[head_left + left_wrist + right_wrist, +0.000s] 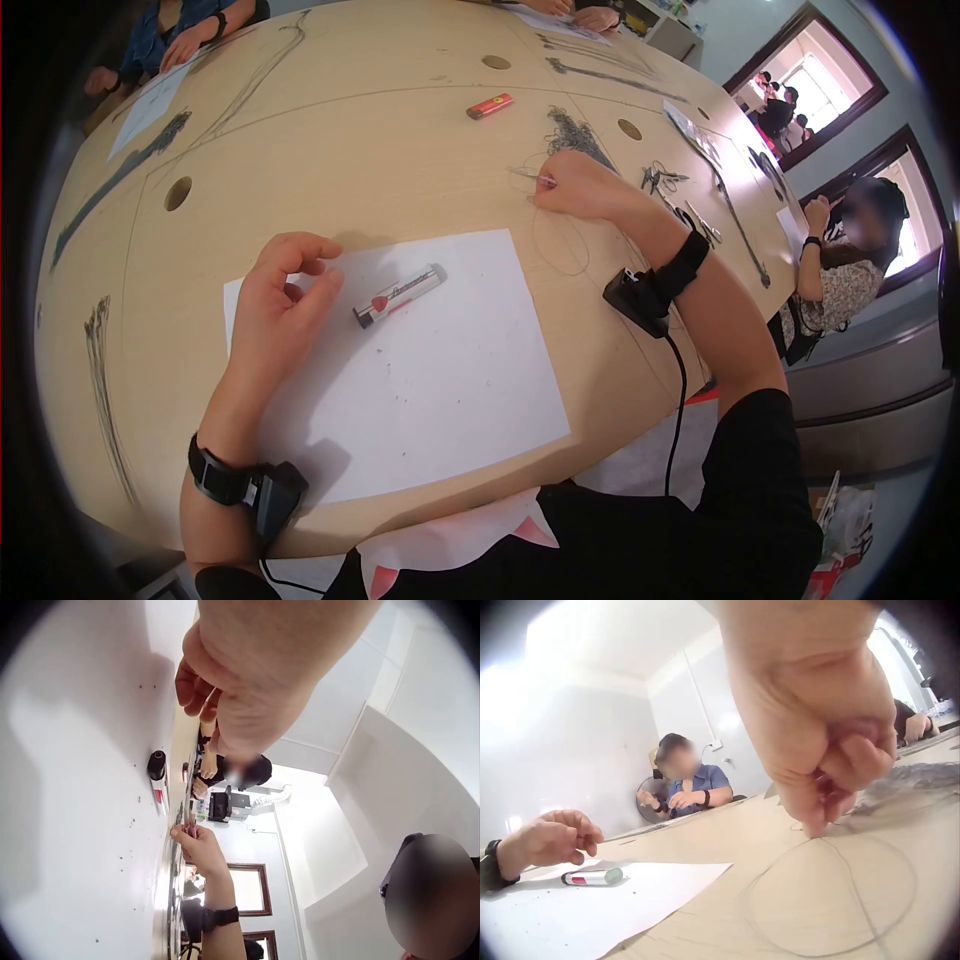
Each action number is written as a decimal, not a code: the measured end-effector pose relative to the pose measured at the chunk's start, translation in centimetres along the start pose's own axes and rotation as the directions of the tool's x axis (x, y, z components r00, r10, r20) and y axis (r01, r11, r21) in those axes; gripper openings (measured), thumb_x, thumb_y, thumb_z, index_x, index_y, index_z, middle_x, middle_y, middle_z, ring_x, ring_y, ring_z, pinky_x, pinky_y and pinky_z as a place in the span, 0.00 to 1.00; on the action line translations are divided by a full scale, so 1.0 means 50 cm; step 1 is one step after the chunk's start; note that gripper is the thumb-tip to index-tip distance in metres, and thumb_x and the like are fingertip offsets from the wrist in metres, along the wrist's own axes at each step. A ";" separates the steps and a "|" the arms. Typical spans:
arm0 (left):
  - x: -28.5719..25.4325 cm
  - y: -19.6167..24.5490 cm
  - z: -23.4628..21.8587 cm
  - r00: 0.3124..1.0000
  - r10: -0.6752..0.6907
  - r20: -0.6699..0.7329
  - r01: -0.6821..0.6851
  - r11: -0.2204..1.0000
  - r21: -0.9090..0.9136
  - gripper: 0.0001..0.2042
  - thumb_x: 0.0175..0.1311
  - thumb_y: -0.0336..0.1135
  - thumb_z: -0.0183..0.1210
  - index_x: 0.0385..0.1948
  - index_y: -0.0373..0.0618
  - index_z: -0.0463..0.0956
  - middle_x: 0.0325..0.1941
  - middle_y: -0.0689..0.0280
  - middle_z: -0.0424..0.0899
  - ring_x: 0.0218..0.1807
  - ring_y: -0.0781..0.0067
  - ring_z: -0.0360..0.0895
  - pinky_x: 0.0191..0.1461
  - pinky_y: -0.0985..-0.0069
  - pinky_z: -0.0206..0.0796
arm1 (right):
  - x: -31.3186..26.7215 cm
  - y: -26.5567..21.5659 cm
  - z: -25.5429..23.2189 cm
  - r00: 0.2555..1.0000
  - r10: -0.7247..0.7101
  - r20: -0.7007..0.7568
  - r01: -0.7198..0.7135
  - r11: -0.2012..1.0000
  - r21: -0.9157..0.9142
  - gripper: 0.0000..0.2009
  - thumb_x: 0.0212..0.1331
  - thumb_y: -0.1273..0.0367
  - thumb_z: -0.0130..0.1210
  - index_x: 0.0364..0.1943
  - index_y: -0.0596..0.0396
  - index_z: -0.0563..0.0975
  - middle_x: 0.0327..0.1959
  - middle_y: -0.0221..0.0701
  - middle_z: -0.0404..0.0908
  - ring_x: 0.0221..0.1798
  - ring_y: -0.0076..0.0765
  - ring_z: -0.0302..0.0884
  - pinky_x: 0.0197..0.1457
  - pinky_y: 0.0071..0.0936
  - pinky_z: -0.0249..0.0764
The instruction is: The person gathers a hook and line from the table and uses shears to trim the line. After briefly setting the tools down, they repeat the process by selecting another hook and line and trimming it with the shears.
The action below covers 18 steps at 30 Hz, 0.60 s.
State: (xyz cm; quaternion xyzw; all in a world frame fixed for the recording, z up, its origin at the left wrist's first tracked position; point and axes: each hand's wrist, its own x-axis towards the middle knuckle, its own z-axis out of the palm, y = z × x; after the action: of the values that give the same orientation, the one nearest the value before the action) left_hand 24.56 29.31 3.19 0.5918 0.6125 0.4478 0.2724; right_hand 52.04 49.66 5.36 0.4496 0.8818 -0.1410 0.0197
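Observation:
My right hand [575,185] is curled in a fist over the table and grips a slim pointed tool [524,172], most of it hidden by the fingers. From under that hand a loop of thin wire [586,262] spreads on the wood; in the right wrist view the wire loop [911,904] meets the fingertips. My left hand [280,305] hovers at the left side of a white paper sheet [480,370], fingers loosely bent and holding nothing. Beside it on the sheet lies a small clear tube [402,294] with a dark end and printed label.
Beyond the right hand lies a tangled dark wire bundle [572,132]. Pliers [660,178] and scissors [703,222] are to its right. A small red item [490,107] sits farther back. Table holes [178,194], long wire strands [115,190] and other people surround the workspace.

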 end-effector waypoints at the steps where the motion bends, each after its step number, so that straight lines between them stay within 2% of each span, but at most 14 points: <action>1: 0.000 0.002 0.000 1.000 0.012 -0.003 -0.012 1.000 -0.001 0.08 0.54 0.25 0.52 0.36 0.40 0.72 0.37 0.72 0.71 0.37 0.85 0.67 0.31 0.88 0.62 | 0.001 -0.002 0.000 1.000 0.006 0.027 -0.005 1.000 -0.028 0.11 0.38 0.67 0.52 0.19 0.63 0.73 0.17 0.46 0.72 0.23 0.45 0.72 0.27 0.34 0.66; 5: 0.000 0.005 -0.001 1.000 0.010 0.006 -0.010 1.000 -0.005 0.08 0.53 0.25 0.53 0.36 0.40 0.72 0.38 0.72 0.71 0.38 0.84 0.68 0.33 0.87 0.62 | -0.001 0.000 0.013 0.995 -0.074 -0.067 0.070 0.996 -0.059 0.11 0.39 0.66 0.51 0.18 0.64 0.71 0.16 0.45 0.71 0.20 0.44 0.68 0.27 0.33 0.64; 7: -0.002 0.007 -0.002 0.999 0.027 0.020 -0.026 0.999 -0.023 0.08 0.54 0.25 0.53 0.36 0.40 0.72 0.39 0.71 0.72 0.38 0.84 0.68 0.35 0.86 0.62 | -0.012 -0.016 0.010 0.990 -0.034 -0.137 0.044 0.997 0.069 0.11 0.41 0.66 0.50 0.19 0.64 0.70 0.16 0.43 0.69 0.19 0.39 0.65 0.26 0.31 0.63; 8: -0.005 0.010 0.000 1.000 0.023 0.012 -0.023 1.000 -0.015 0.08 0.54 0.25 0.53 0.36 0.40 0.72 0.39 0.71 0.72 0.38 0.84 0.68 0.35 0.86 0.62 | -0.026 -0.044 -0.001 0.989 -0.046 -0.138 0.056 0.996 0.072 0.11 0.41 0.66 0.50 0.19 0.64 0.70 0.16 0.43 0.69 0.19 0.39 0.65 0.26 0.31 0.63; 10: -0.012 0.022 0.008 0.992 -0.037 0.122 0.067 0.965 -0.253 0.08 0.56 0.25 0.52 0.37 0.40 0.72 0.39 0.70 0.74 0.38 0.84 0.68 0.36 0.86 0.63 | -0.072 -0.128 -0.036 0.990 -0.028 -0.141 0.060 0.973 0.224 0.11 0.41 0.67 0.51 0.24 0.65 0.72 0.20 0.44 0.73 0.25 0.42 0.72 0.28 0.32 0.66; 11: -0.019 0.038 0.010 0.980 -0.088 0.179 0.143 0.934 -0.326 0.08 0.57 0.26 0.52 0.38 0.40 0.73 0.37 0.70 0.76 0.36 0.85 0.69 0.36 0.86 0.62 | -0.088 -0.159 -0.039 0.989 -0.045 -0.139 0.078 0.968 0.237 0.11 0.41 0.67 0.51 0.24 0.65 0.72 0.20 0.44 0.73 0.25 0.42 0.72 0.28 0.32 0.66; 12: -0.026 0.056 0.014 0.980 -0.105 0.170 0.154 0.939 -0.308 0.08 0.57 0.26 0.52 0.38 0.40 0.73 0.37 0.70 0.76 0.36 0.85 0.69 0.36 0.86 0.62 | -0.105 -0.187 -0.037 0.969 -0.153 -0.195 0.211 0.922 0.325 0.08 0.43 0.70 0.50 0.24 0.62 0.71 0.19 0.38 0.71 0.23 0.34 0.67 0.27 0.27 0.64; 13: -0.032 0.075 0.016 0.976 -0.104 0.193 0.170 0.914 -0.368 0.08 0.57 0.28 0.53 0.38 0.39 0.73 0.36 0.68 0.77 0.36 0.84 0.71 0.37 0.85 0.64 | -0.119 -0.211 -0.034 0.933 -0.248 -0.261 0.339 0.850 0.404 0.05 0.44 0.72 0.50 0.24 0.60 0.70 0.18 0.32 0.69 0.21 0.26 0.62 0.25 0.23 0.62; 14: -0.038 0.090 0.017 0.972 -0.100 0.215 0.185 0.886 -0.425 0.09 0.56 0.29 0.55 0.38 0.38 0.73 0.34 0.66 0.78 0.35 0.83 0.73 0.39 0.84 0.65 | -0.132 -0.238 -0.031 0.929 -0.260 -0.264 0.353 0.836 0.419 0.05 0.44 0.72 0.50 0.24 0.60 0.70 0.18 0.32 0.69 0.21 0.26 0.62 0.25 0.23 0.62; 15: -0.042 0.100 0.014 0.971 -0.114 0.209 0.193 0.892 -0.408 0.09 0.56 0.29 0.55 0.38 0.38 0.73 0.34 0.66 0.78 0.35 0.83 0.73 0.39 0.84 0.65 | -0.140 -0.266 -0.028 0.897 -0.315 -0.309 0.427 0.798 0.425 0.04 0.44 0.73 0.51 0.24 0.59 0.70 0.19 0.31 0.69 0.21 0.25 0.62 0.25 0.21 0.62; 16: -0.046 0.110 0.012 0.978 -0.074 0.197 0.162 0.864 -0.477 0.10 0.56 0.29 0.56 0.38 0.37 0.73 0.35 0.66 0.78 0.35 0.82 0.73 0.39 0.84 0.65 | -0.145 -0.286 -0.021 0.860 -0.366 -0.356 0.497 0.757 0.424 0.04 0.43 0.74 0.51 0.25 0.58 0.70 0.20 0.29 0.69 0.21 0.24 0.62 0.25 0.20 0.61; 17: -0.050 0.115 0.009 0.983 -0.032 0.183 0.128 0.830 -0.544 0.10 0.56 0.30 0.56 0.39 0.37 0.73 0.36 0.66 0.78 0.36 0.82 0.73 0.39 0.84 0.65 | -0.146 -0.299 -0.012 0.855 -0.371 -0.363 0.507 0.745 0.433 0.04 0.43 0.74 0.51 0.25 0.58 0.70 0.20 0.29 0.69 0.21 0.24 0.62 0.25 0.20 0.61; 18: -0.053 0.117 0.005 0.983 -0.037 0.180 0.129 0.837 -0.531 0.10 0.56 0.30 0.56 0.39 0.37 0.73 0.36 0.66 0.78 0.36 0.82 0.73 0.39 0.84 0.65 | -0.147 -0.310 -0.006 0.820 -0.404 -0.405 0.555 0.732 0.394 0.05 0.43 0.74 0.52 0.25 0.58 0.70 0.20 0.28 0.69 0.22 0.22 0.62 0.25 0.18 0.61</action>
State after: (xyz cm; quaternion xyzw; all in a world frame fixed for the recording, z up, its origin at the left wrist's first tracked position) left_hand 27.96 26.22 7.65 0.4983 0.4622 0.5402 0.4962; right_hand 44.07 35.35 10.41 0.2090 0.8944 -0.2944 -0.2641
